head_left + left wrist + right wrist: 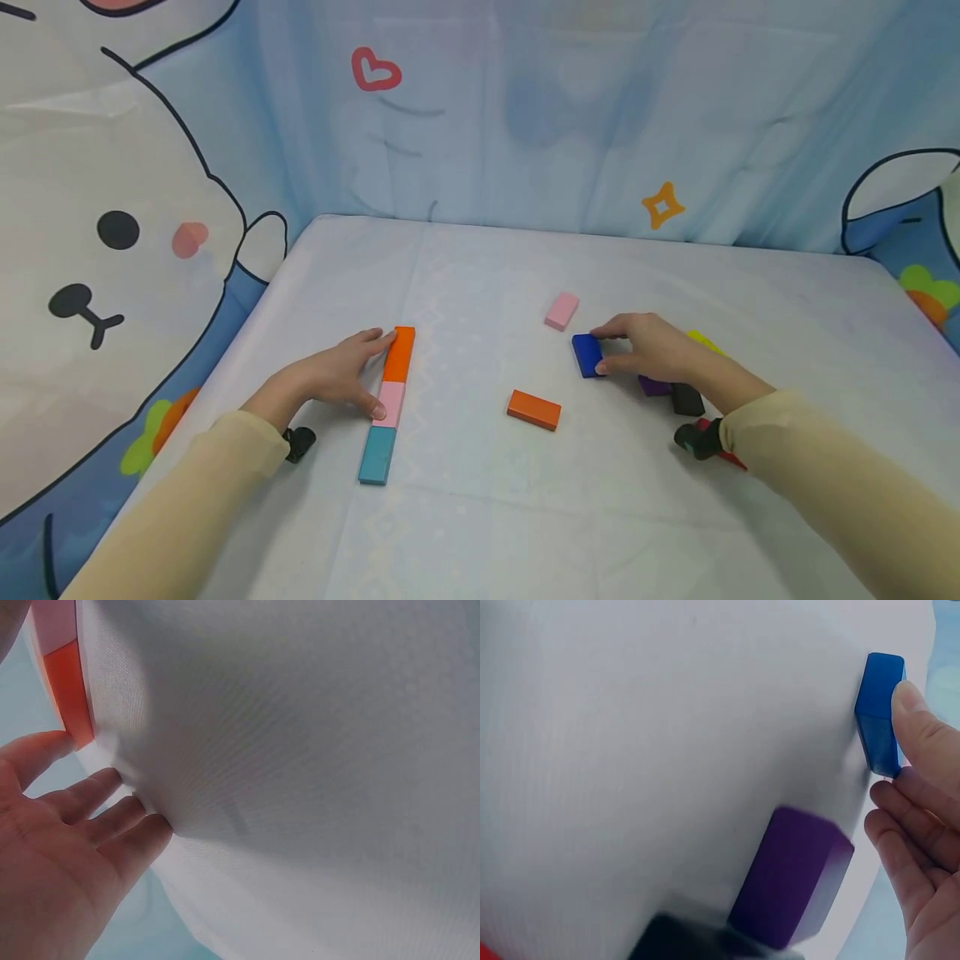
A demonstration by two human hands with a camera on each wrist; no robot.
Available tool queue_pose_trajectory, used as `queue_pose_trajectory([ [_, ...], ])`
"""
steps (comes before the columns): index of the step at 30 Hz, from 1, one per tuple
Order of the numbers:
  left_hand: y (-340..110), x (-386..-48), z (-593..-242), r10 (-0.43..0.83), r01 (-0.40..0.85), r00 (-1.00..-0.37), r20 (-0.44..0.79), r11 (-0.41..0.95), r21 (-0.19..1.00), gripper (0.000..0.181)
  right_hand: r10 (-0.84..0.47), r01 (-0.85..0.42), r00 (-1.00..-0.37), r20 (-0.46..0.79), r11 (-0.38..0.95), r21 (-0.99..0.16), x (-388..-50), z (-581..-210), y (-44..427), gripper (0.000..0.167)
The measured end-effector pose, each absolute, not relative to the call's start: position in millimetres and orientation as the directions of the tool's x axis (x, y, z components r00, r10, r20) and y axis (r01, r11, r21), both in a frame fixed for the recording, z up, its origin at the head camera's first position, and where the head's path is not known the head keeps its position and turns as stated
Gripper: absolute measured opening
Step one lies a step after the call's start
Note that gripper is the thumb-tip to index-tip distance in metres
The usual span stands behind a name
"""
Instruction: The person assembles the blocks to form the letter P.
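In the head view an orange block (400,353), a pink block (392,400) and a teal block (377,455) lie end to end in a slightly slanted line. My left hand (333,372) is spread along their left side, index fingertip at the orange block and thumb at the pink one. My right hand (652,350) pinches a blue block (587,356) between thumb and fingers at its right side. The right wrist view shows the blue block (879,712) against the thumb, with a purple block (791,877) nearby.
A pink block (562,311) lies behind the blue one, and another orange block (534,410) lies mid-table. Purple (654,387), black (687,400), yellow (705,342) and red (731,457) blocks are partly under or beside my right arm. A patterned curtain hangs behind the table.
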State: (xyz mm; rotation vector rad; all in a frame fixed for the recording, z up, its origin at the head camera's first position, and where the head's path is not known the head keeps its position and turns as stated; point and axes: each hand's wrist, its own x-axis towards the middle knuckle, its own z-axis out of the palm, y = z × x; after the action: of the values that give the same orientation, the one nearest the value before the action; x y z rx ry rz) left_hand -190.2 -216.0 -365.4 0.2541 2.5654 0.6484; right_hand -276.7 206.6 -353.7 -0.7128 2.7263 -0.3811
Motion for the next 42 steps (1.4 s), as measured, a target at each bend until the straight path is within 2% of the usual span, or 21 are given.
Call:
queue_pose_trajectory([
  [14, -215.6, -188.7, -363.9, 0.295, 0.064, -0.865, -0.406, 0.867, 0.494, 0.11, -0.482, -0.378, -0.841, -0.245, 0.848, -0.371, -272.4, -357.8, 180.7, 0.06],
  [32, -216.1, -189.3, -365.3, 0.288, 0.062, -0.869, -0.402, 0.87, 0.489, 0.109, -0.474, -0.367, -0.839, -0.269, 0.856, -0.364, -268.6, -352.7, 139.3, 0.058],
  [42, -215.6, -188.6, -363.1, 0.289, 0.064, -0.869, -0.402, 0.871, 0.487, 0.109, -0.51, -0.411, -0.824, -0.247, 0.838, -0.36, -274.2, -353.3, 115.5, 0.056],
])
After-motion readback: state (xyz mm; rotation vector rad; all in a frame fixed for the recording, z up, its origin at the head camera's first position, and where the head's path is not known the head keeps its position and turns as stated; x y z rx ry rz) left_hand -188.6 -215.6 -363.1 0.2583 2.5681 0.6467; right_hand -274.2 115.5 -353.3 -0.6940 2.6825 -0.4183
